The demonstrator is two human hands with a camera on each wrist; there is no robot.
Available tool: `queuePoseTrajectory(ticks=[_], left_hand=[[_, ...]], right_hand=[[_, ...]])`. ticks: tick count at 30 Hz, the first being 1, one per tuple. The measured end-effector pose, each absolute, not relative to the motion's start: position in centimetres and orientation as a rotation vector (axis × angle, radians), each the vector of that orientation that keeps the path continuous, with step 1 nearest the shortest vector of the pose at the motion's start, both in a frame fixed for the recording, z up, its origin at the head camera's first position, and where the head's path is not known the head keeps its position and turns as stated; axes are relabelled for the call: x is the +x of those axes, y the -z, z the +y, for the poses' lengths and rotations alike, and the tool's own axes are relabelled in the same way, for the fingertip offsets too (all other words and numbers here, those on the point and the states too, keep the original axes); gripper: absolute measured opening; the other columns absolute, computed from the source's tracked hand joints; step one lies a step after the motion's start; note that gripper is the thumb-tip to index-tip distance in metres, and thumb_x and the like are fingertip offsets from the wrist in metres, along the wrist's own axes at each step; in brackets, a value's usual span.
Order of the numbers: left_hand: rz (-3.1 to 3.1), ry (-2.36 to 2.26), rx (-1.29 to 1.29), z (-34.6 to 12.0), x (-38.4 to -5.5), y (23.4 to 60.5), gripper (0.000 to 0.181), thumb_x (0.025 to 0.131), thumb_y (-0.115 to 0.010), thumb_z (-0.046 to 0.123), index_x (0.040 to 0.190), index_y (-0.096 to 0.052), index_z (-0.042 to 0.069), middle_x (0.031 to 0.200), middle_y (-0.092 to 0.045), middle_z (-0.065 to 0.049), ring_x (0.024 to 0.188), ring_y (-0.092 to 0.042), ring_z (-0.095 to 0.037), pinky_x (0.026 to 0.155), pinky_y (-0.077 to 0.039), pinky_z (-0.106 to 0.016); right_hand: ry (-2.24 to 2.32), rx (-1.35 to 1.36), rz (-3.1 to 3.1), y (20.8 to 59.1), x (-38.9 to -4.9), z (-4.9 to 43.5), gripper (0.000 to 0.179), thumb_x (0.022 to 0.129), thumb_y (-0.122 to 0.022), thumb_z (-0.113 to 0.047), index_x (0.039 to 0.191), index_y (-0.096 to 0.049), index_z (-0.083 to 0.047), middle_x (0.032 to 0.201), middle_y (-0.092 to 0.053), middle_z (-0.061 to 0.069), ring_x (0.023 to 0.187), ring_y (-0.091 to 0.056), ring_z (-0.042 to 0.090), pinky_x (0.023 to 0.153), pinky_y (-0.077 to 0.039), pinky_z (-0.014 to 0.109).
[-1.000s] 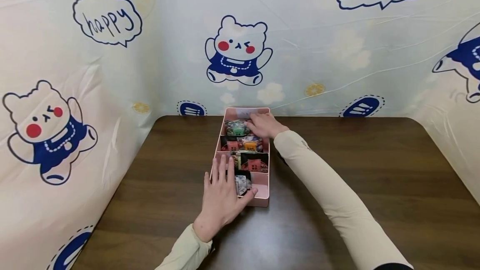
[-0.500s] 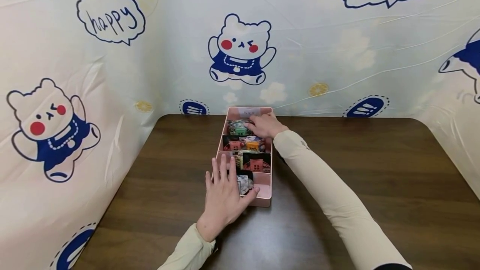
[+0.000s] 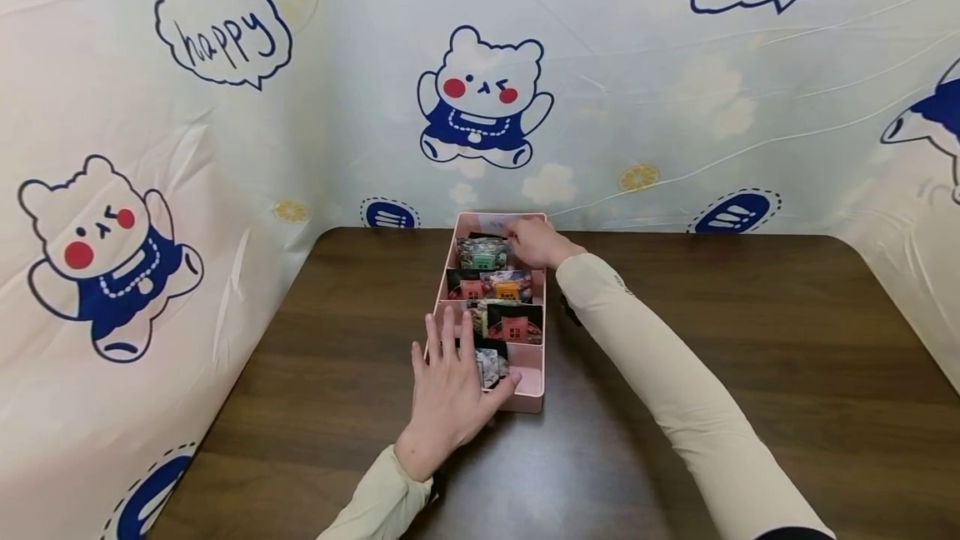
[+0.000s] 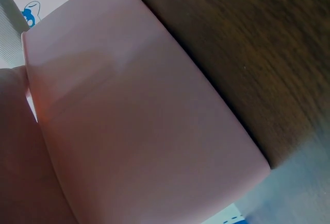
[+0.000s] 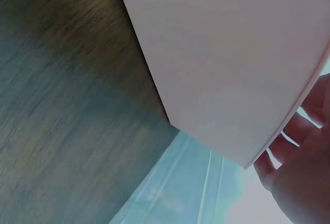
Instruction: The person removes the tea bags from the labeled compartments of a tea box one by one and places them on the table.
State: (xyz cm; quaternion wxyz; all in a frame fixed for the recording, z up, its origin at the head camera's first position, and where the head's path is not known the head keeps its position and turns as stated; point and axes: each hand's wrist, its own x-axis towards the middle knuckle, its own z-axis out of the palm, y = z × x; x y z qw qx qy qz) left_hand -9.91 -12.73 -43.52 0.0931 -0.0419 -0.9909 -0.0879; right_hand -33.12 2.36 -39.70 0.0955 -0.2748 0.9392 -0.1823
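A long pink divided box (image 3: 534,404) stands on the table with small glossy packets standing in its compartments. My left hand (image 3: 446,402) lies over the near left part of the box, fingers straight and spread, partly covering a grey-and-black packet (image 3: 491,367). My right hand (image 3: 536,242) reaches over the right rim into the farthest compartment, beside a packet with a green label (image 3: 483,255). Its fingertips are hidden in the head view, so any grip is unclear. In the right wrist view several fingers (image 5: 296,128) lie over the rim of the box.
Middle compartments hold packets with an orange label (image 3: 507,291) and a red label (image 3: 515,328). The brown wooden table (image 3: 712,315) extends on both sides. Behind it hangs a printed cloth (image 3: 600,107), close to the far end of the box.
My right hand has shifted slightly right, away from the green-labelled packet, and its fingers look more curled. A dark edge now shows behind that packet. The left hand stays in place.
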Motion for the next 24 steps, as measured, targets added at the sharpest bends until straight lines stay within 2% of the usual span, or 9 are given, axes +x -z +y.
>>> queuePoseTrajectory(ticks=[2,4,7,9,12,17,20,24], left_hand=[[-2.928,0.260,-0.128,-12.7,-9.9,43.5,0.105,0.081,-0.042,0.080,0.153,-0.024,0.006,0.161,-0.016,-0.018,0.146,-0.013,-0.046,0.106,-0.026,-0.070],[-2.924,0.259,-0.130,-12.7,-9.8,43.5,0.105,0.081,-0.042,0.080,0.152,-0.024,0.006,0.161,-0.017,-0.018,0.146,-0.015,-0.046,0.105,-0.026,-0.070],[-2.922,0.261,-0.132,-12.7,-9.8,43.5,0.105,0.081,-0.042,0.081,0.152,-0.025,0.006,0.160,-0.018,-0.019,0.146,-0.015,-0.046,0.105,-0.027,-0.070],[-2.915,0.259,-0.136,-12.8,-9.8,43.5,0.105,0.081,-0.041,0.080,0.152,-0.025,0.005,0.160,-0.017,-0.019,0.146,-0.015,-0.046,0.105,-0.028,-0.069],[-2.905,0.258,-0.140,-12.8,-9.7,43.7,0.105,0.081,-0.042,0.080,0.152,-0.025,0.004,0.160,-0.017,-0.020,0.145,-0.015,-0.048,0.106,-0.028,-0.067],[-2.914,0.256,-0.136,-12.8,-9.8,43.9,0.106,0.081,-0.041,0.081,0.152,-0.024,0.005,0.160,-0.015,-0.022,0.145,-0.015,-0.049,0.109,-0.028,-0.063],[-2.916,0.265,-0.141,-12.8,-9.8,43.8,0.106,0.081,-0.042,0.080,0.152,-0.025,0.004,0.160,-0.015,-0.021,0.145,-0.014,-0.049,0.109,-0.029,-0.063],[-2.911,0.275,-0.132,-12.9,-9.8,43.7,0.106,0.080,-0.042,0.080,0.152,-0.026,0.004,0.160,-0.016,-0.021,0.146,-0.014,-0.048,0.108,-0.030,-0.063]], right_hand=[[0.532,-0.816,2.795,39.5,-33.1,2.4,0.029,0.103,-0.039,-0.018,0.120,-0.061,-0.011,0.121,-0.064,0.010,0.117,-0.057,0.030,0.106,-0.035,0.052],[0.514,-0.819,2.824,39.4,-33.0,2.5,0.026,0.102,-0.039,-0.018,0.110,-0.062,-0.010,0.109,-0.065,0.009,0.107,-0.060,0.029,0.104,-0.036,0.052],[0.548,-0.815,2.859,39.2,-33.0,2.9,0.019,0.099,-0.042,-0.015,0.092,-0.057,-0.008,0.083,-0.056,0.007,0.078,-0.054,0.026,0.086,-0.040,0.042],[0.609,-0.801,2.868,39.0,-33.0,3.2,0.015,0.097,-0.045,-0.014,0.088,-0.054,-0.008,0.076,-0.050,0.006,0.068,-0.047,0.023,0.074,-0.039,0.038],[0.735,-0.775,2.858,38.7,-32.9,3.9,0.012,0.095,-0.049,-0.013,0.096,-0.058,-0.006,0.082,-0.056,0.007,0.067,-0.048,0.021,0.067,-0.041,0.034],[0.827,-0.755,2.882,38.2,-32.6,5.2,0.020,0.099,-0.049,-0.016,0.113,-0.058,-0.006,0.102,-0.065,0.011,0.082,-0.059,0.023,0.075,-0.049,0.037],[0.887,-0.757,2.923,37.7,-32.3,6.0,0.019,0.100,-0.048,-0.017,0.114,-0.056,-0.007,0.104,-0.066,0.012,0.084,-0.062,0.024,0.077,-0.050,0.039],[0.995,-0.788,2.978,36.8,-31.9,7.3,0.018,0.101,-0.047,-0.017,0.114,-0.054,-0.007,0.099,-0.067,0.013,0.078,-0.061,0.025,0.073,-0.049,0.039]])
